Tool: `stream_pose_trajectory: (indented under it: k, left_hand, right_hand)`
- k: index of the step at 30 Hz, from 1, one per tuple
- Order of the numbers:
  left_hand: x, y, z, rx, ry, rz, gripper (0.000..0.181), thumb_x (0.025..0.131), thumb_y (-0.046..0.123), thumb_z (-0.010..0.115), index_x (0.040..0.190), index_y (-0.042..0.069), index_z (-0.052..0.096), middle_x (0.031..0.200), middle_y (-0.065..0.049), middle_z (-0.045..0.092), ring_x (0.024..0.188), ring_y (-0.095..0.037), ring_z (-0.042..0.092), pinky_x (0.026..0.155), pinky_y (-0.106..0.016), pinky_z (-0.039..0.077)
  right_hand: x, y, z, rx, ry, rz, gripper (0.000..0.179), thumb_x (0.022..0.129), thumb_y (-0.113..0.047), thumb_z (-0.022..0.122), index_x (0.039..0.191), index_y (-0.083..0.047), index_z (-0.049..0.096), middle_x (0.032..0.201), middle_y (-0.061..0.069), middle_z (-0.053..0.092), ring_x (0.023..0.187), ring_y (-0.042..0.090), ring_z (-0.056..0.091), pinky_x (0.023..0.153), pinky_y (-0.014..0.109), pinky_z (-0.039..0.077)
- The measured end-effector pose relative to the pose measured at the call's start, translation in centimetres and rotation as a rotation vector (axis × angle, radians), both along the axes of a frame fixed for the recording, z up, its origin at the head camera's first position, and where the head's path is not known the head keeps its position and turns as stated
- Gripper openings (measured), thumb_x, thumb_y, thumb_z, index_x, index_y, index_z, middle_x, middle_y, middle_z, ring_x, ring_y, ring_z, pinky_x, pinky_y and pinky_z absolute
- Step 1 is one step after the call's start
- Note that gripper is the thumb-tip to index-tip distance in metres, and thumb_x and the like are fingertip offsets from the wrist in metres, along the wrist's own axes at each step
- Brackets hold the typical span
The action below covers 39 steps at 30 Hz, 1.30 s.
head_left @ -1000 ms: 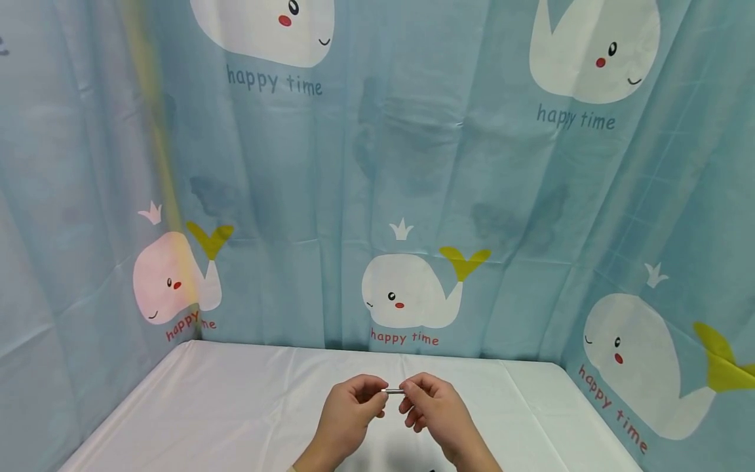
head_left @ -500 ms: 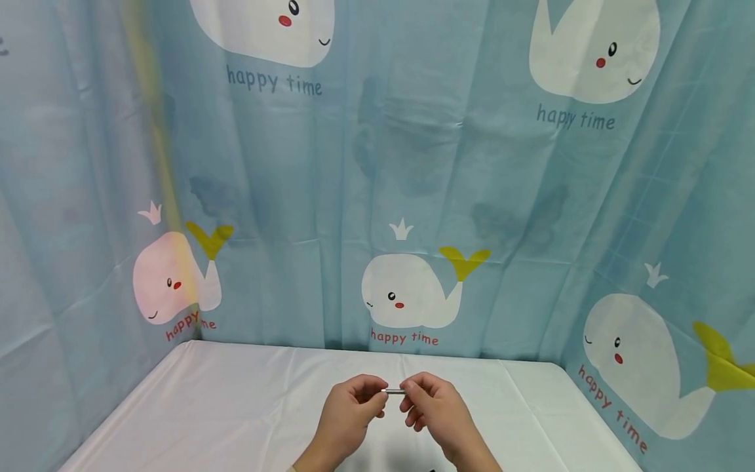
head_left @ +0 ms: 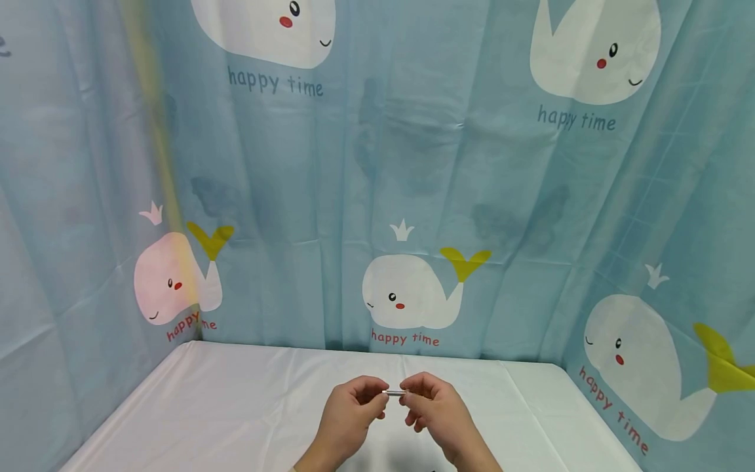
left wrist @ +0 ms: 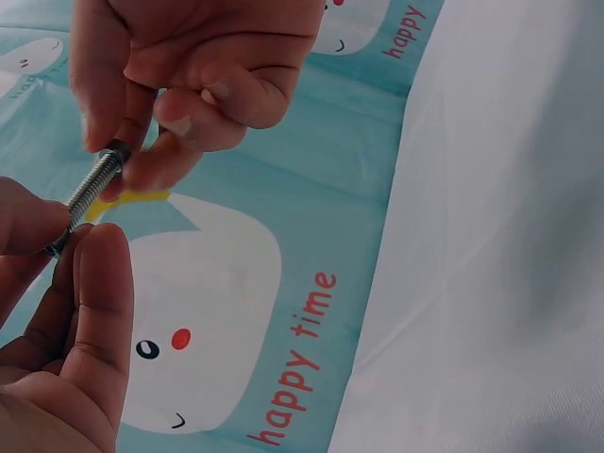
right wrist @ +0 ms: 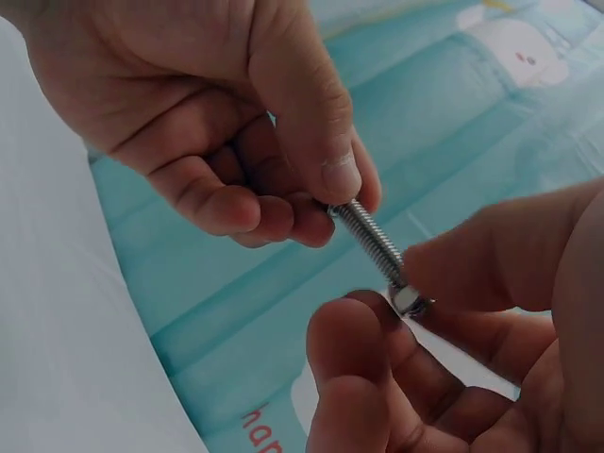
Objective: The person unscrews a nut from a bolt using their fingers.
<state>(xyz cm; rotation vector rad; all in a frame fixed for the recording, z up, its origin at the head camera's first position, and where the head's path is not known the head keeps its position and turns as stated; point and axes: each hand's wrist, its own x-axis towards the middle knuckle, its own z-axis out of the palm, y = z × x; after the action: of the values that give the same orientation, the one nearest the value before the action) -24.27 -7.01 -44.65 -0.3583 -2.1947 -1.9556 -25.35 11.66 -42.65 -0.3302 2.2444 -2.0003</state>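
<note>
Between my two hands a silver threaded bolt (right wrist: pixel 370 243) lies almost level, low in the middle of the head view. My left hand (head_left: pixel 347 416) pinches its left end between thumb and fingers, hiding most of that end. At the right end is a shiny hexagonal piece (right wrist: pixel 406 300); whether it is a nut or the bolt's head I cannot tell. The thumb and fingers of my right hand (head_left: pixel 439 413) hold this end. Bare thread shows between the hands, which stay apart from each other above the table.
A white cloth (head_left: pixel 236 406) covers the table beneath the hands. Blue curtains (head_left: pixel 283 196) printed with white whales stand at the back and both sides. A small dark thing (head_left: pixel 433 470) barely shows at the bottom edge, beside the right wrist.
My right thumb has shifted down at the bolt's right end, baring a little more of it. The left hand keeps its pinch in the same place.
</note>
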Motion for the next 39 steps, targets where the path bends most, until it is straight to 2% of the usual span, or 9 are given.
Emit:
stream_pose_trajectory:
  k: [4,9,15,18,22,25,32,36,39]
  left_hand:
    - [-0.08,-0.04,-0.12,0.011,0.005,-0.008,0.01,0.09,0.012,0.073,0.098,0.006,0.073,0.082,-0.003,0.068,0.069,-0.02,0.066,0.059,-0.03,0.053]
    - [-0.12,-0.02,-0.16,0.025,-0.004,-0.011,0.009,0.091,0.012,0.072,0.098,0.006,0.073,0.084,-0.004,0.068,0.069,-0.021,0.066,0.061,-0.03,0.054]
    - [-0.05,-0.05,0.05,0.01,-0.011,-0.007,0.011,0.091,0.013,0.072,0.099,0.006,0.074,0.084,-0.004,0.069,0.07,-0.021,0.065,0.062,-0.031,0.054]
    - [0.02,-0.08,0.16,0.008,-0.01,-0.005,0.013,0.091,0.014,0.073,0.099,0.005,0.074,0.084,-0.004,0.069,0.07,-0.021,0.065,0.061,-0.031,0.053]
    - [0.1,-0.09,0.22,0.007,-0.007,-0.006,0.011,0.091,0.014,0.073,0.098,0.007,0.074,0.085,-0.006,0.069,0.07,-0.021,0.065,0.062,-0.03,0.053]
    - [0.12,-0.11,0.2,0.01,-0.009,-0.009,0.01,0.091,0.014,0.073,0.098,0.008,0.073,0.086,-0.006,0.069,0.071,-0.021,0.066,0.063,-0.03,0.054]
    - [0.12,-0.17,0.22,0.018,-0.013,-0.005,0.011,0.09,0.013,0.073,0.099,0.007,0.074,0.085,-0.003,0.069,0.07,-0.021,0.066,0.063,-0.031,0.054]
    - [0.11,-0.14,0.28,0.016,-0.009,-0.003,0.01,0.091,0.013,0.072,0.098,0.006,0.073,0.084,-0.004,0.069,0.07,-0.021,0.066,0.062,-0.031,0.053]
    - [0.12,-0.13,0.3,0.01,-0.007,-0.004,0.01,0.091,0.013,0.072,0.098,0.006,0.073,0.084,-0.004,0.068,0.07,-0.021,0.065,0.062,-0.03,0.053]
  right_hand:
    - [0.03,0.0,-0.03,-0.006,-0.002,0.017,0.028,0.095,-0.014,0.063,0.12,-0.002,0.062,0.097,0.012,0.065,0.068,0.025,0.064,0.057,0.033,0.051]
    - [0.09,-0.09,0.01,-0.008,-0.017,0.007,0.034,0.099,-0.031,0.063,0.11,0.001,0.064,0.081,0.011,0.065,0.062,0.02,0.06,0.056,0.031,0.051]
    - [0.16,0.03,0.1,-0.025,0.001,0.022,0.025,0.096,-0.017,0.063,0.116,-0.001,0.063,0.088,0.014,0.066,0.063,0.022,0.061,0.057,0.03,0.051]
    - [0.22,0.04,0.12,-0.023,-0.01,0.039,0.03,0.098,-0.021,0.062,0.121,-0.002,0.062,0.091,0.014,0.067,0.064,0.024,0.063,0.057,0.031,0.051]
    - [0.19,0.03,0.01,-0.011,-0.016,0.041,0.032,0.103,-0.03,0.057,0.113,-0.001,0.064,0.082,0.012,0.066,0.061,0.022,0.061,0.056,0.031,0.051]
    - [0.17,0.09,0.0,-0.025,-0.01,0.04,0.03,0.103,-0.026,0.057,0.11,0.002,0.064,0.079,0.012,0.066,0.06,0.021,0.061,0.056,0.029,0.05]
    - [0.3,0.06,0.16,-0.055,-0.01,0.059,0.029,0.1,-0.023,0.061,0.119,0.0,0.062,0.094,0.014,0.069,0.065,0.024,0.065,0.058,0.029,0.052]
    - [0.37,0.01,0.23,-0.043,-0.014,0.058,0.034,0.102,-0.031,0.058,0.113,0.001,0.064,0.086,0.013,0.068,0.062,0.022,0.064,0.057,0.029,0.052]
    - [0.35,0.02,0.22,-0.046,-0.009,0.052,0.03,0.103,-0.027,0.057,0.109,0.002,0.065,0.082,0.012,0.067,0.061,0.021,0.063,0.056,0.029,0.051]
